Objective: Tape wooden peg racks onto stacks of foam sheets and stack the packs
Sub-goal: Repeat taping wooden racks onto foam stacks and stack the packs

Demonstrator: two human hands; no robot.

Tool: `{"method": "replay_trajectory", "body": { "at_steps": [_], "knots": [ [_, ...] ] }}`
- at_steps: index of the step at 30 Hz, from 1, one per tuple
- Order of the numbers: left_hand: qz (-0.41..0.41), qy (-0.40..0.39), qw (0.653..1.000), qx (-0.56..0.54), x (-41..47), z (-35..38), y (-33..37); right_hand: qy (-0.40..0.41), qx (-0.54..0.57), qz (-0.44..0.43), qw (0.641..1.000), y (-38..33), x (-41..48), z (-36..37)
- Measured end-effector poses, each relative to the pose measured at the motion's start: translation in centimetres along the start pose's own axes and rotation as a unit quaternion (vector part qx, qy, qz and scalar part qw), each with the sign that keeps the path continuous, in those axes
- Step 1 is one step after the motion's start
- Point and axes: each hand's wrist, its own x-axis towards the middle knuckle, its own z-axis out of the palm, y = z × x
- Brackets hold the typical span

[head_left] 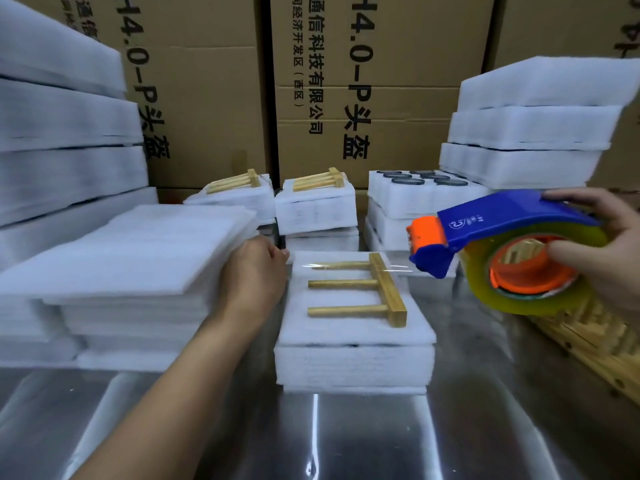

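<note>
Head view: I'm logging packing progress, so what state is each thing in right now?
peg rack: flat on the foam stack, one tape strip over its far peg
tape dispenser: lifted, tape drawn out to the peg rack
right hand: grips the tape dispenser
left hand: at the foam stack's far left corner, grip hidden
finished packs: racks on top, stacked at the back
</note>
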Motion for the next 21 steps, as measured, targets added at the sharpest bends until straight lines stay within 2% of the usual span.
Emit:
{"method": "replay_trajectory", "body": {
  "at_steps": [2, 4, 8, 10, 15, 19, 21],
  "knots": [
    [0.010, 0.007, 0.999, 0.033, 0.1, 0.1, -0.3, -0.007, 0.026, 0.054, 0.998, -0.8, 0.4, 1.9],
    [0.023, 0.005, 0.997, 0.071, 0.3, 0.2, -0.7, -0.003, 0.031, 0.057, 0.998, -0.1, 0.5, 2.2],
    [0.034, -0.034, 0.985, 0.166, 0.2, 0.4, -1.5, -0.062, 0.024, 0.075, 0.995, 0.2, 0.2, 2.8],
    [0.017, -0.091, 0.975, 0.202, 0.1, 0.7, -1.6, -0.076, -0.002, 0.092, 0.993, 0.6, 0.1, 2.6],
    [-0.085, -0.237, 0.943, 0.216, 0.4, 1.4, -0.8, -0.147, -0.015, 0.126, 0.981, 1.3, 0.0, 2.4],
    [-0.059, -0.337, 0.912, 0.227, 0.0, 1.1, -1.4, -0.166, -0.036, 0.141, 0.975, 1.7, -0.1, 2.5],
    [-0.051, -0.362, 0.909, 0.201, -0.2, 0.9, -1.9, -0.165, -0.041, 0.146, 0.975, 1.7, -0.2, 2.7]
  ]
}}
